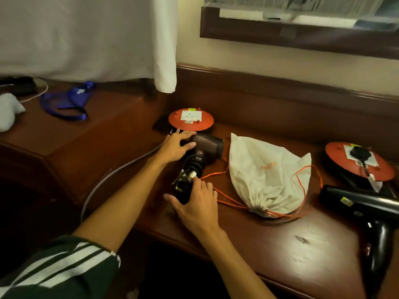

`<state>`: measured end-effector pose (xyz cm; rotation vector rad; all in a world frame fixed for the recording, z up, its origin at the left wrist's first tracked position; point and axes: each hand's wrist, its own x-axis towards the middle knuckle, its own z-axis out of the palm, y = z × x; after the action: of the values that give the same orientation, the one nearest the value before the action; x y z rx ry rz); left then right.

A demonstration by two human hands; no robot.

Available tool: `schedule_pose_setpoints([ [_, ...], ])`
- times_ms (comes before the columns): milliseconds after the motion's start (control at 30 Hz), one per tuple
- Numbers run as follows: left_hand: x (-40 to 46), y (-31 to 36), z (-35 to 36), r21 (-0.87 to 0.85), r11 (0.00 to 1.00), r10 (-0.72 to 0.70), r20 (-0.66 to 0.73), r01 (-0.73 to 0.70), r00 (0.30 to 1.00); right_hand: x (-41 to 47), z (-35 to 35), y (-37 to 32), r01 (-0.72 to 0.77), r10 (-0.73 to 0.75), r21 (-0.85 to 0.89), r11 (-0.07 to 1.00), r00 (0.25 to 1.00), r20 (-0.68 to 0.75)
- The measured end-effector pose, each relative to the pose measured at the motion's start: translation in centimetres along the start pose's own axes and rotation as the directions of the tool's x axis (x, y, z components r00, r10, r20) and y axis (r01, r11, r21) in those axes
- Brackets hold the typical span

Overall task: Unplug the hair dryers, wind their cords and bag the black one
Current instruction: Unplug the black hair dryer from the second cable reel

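Observation:
A brown hair dryer [208,145] lies on the wooden desk [280,244], its black cord wound around the handle [193,165]. My left hand [176,145] rests flat on the dryer's rear end. My right hand [197,202] grips the lower handle with the cord bundle and plug. A white drawstring bag [267,175] with orange cords lies to the right. A black hair dryer [367,208] lies at the far right, its black plug [360,152] seated in the right orange socket reel [358,162].
A second orange socket reel [191,119] sits behind the brown dryer, its socket bare. A grey cable [112,175] runs off the desk's left edge. A blue strap [69,102] and white cloth lie on the left surface. A white curtain [86,39] hangs above.

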<state>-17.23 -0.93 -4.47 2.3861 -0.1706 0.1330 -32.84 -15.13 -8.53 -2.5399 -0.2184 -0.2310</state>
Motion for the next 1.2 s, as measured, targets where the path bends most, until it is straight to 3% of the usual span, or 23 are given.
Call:
schedule_pose_setpoints([
  [100, -0.1, 1.1, -0.7, 0.029, 1.0, -0.012, 0.029, 0.011, 1.0, 0.0, -0.5, -0.1, -0.002, 0.002, 0.005, 1.0, 0.999, 0.038],
  [200, -0.7, 3.4, -1.0, 0.076, 0.997, 0.021, -0.055, -0.017, 0.998, -0.5, -3.1, 1.1, -0.016, 0.003, 0.101, 0.995, 0.992, 0.129],
  [267, -1.5, 6.3, -0.7, 0.073, 0.993, 0.095, -0.087, -0.089, 0.992, -0.8, -5.5, 3.0, -0.042, 0.033, 0.209, 0.977, 0.998, 0.047],
  [367, -3.4, 12.2, 1.4, 0.057, 0.965, 0.257, -0.016, -0.256, 0.966, -1.3, -9.7, 7.9, -0.096, 0.159, 0.3, 0.949, 0.968, -0.192],
  [433, -4.8, 15.6, 3.3, 0.029, 0.939, 0.341, 0.07, -0.344, 0.937, -1.5, -12.5, 11.9, -0.165, 0.26, 0.293, 0.942, 0.909, -0.326],
  [567, -6.7, 22.2, 10.1, -0.08, 0.877, 0.474, 0.31, -0.474, 0.824, -4.0, -18.8, 20.2, -0.43, 0.426, 0.145, 0.891, 0.683, -0.594],
  [667, -7.1, 25.6, 15.4, -0.084, 0.862, 0.489, 0.407, -0.501, 0.772, -6.7, -21.8, 24.0, -0.717, 0.594, 0.003, 0.697, 0.576, -0.562],
  [733, -7.2, 27.3, 18.3, -0.101, 0.861, 0.485, 0.457, -0.498, 0.745, -8.2, -22.4, 25.1, -0.767, 0.698, 0.017, 0.641, 0.573, -0.43],
  [833, -7.2, 29.1, 21.3, -0.116, 0.867, 0.473, 0.498, -0.484, 0.727, -8.8, -22.1, 26.0, -0.747, 0.741, 0.118, 0.654, 0.603, -0.295],
  [967, -6.3, 30.2, 23.1, -0.054, 0.834, 0.518, 0.423, -0.549, 0.744, -8.7, -22.2, 26.7, -0.626, 0.663, 0.231, 0.745, 0.66, -0.354],
  [1100, -5.0, 30.7, 22.6, 0.065, 0.79, 0.55, 0.365, -0.61, 0.751, -9.0, -23.2, 26.2, -0.447, 0.51, 0.251, 0.858, 0.792, -0.335],
  [1200, -3.0, 30.8, 21.8, -0.012, 0.805, 0.543, 0.419, -0.593, 0.728, -7.9, -23.1, 25.7, -0.377, 0.426, 0.22, 0.9, 0.868, -0.256],
])
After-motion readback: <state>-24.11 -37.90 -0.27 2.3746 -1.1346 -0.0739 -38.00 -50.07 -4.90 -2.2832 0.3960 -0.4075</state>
